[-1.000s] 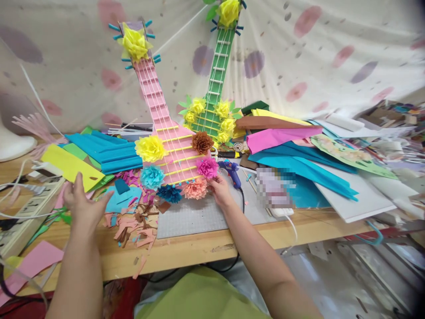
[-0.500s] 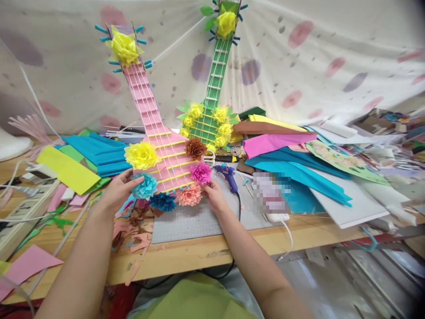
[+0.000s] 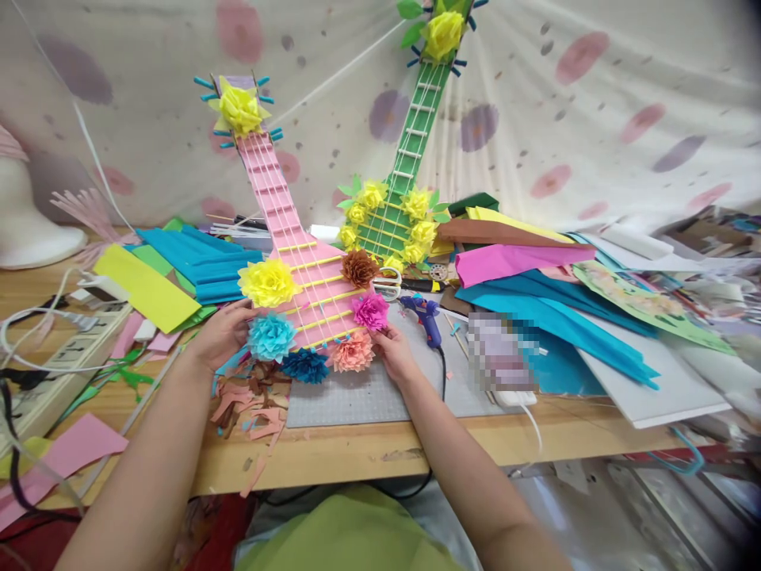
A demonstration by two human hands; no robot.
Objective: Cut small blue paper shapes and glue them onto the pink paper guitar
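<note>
Between my hands stands a pink craft lute [image 3: 324,297], its neck tilted up and to the left, with white strings and yellow bars. Paper flowers ring its body: a yellow flower [image 3: 269,283], a light blue flower [image 3: 272,338], a dark blue flower [image 3: 305,365], a coral flower [image 3: 352,351], a magenta flower [image 3: 370,312] and a brown flower [image 3: 359,269]. My left hand [image 3: 229,333] grips the lower left edge by the light blue flower, fingers partly hidden. My right hand [image 3: 392,351] closes on the lower right edge, under the magenta flower.
Behind, a green craft lute [image 3: 410,166] leans by the patterned curtain [image 3: 535,103]. A blue glue gun [image 3: 423,319] and white-handled scissors [image 3: 389,283] lie right. Crepe paper [image 3: 559,313] is piled beyond. Paper scraps [image 3: 250,404] and a power strip [image 3: 56,373] are at left.
The pink lute's peg end has dropped lower relative to the green lute, so it leans differently. Both hands keep their hold. The camera view has shifted somewhat.
</note>
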